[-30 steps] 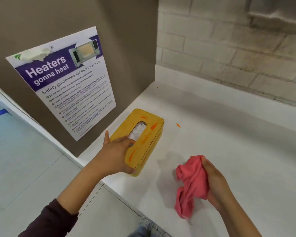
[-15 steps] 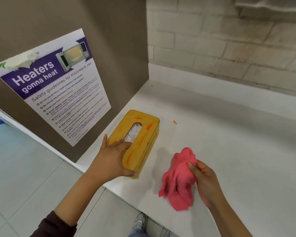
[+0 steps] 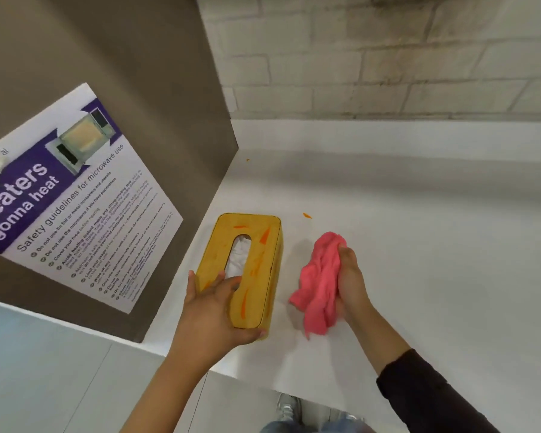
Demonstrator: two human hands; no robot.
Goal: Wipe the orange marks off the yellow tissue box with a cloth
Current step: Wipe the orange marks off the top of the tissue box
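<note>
Down on the white counter [image 3: 434,245], the yellow tissue box [image 3: 264,295] lies flat with its long side running away from the person, close to the brown side panel [image 3: 156,104] on the left. White tissue [image 3: 238,256] shows through the oval slot in the lid. Orange marks [image 3: 264,236] streak the top: a short dash near the far end, a wedge beside it, fainter smears along the right of the slot and a long stroke near the front corner. A small orange fleck [image 3: 307,215] sits on the counter just beyond the box, and another tinier one lies farther back by the panel's edge.

The left hand [image 3: 214,310] is spread over the near end of the box, fingers [image 3: 231,281] reaching onto the lid at the slot and the thumb wrapped around the front corner, gripping it. The right hand [image 3: 350,281] is closed around a bunched pink cloth [image 3: 320,279], which hangs loosely from the grip just to the right of the box, apart from it and not touching the lid. A dark sleeve [image 3: 425,392] covers the right forearm.

A purple and white microwave safety poster [image 3: 85,210] is stuck to the panel. Pale brick wall [image 3: 388,57] runs behind the counter.
</note>
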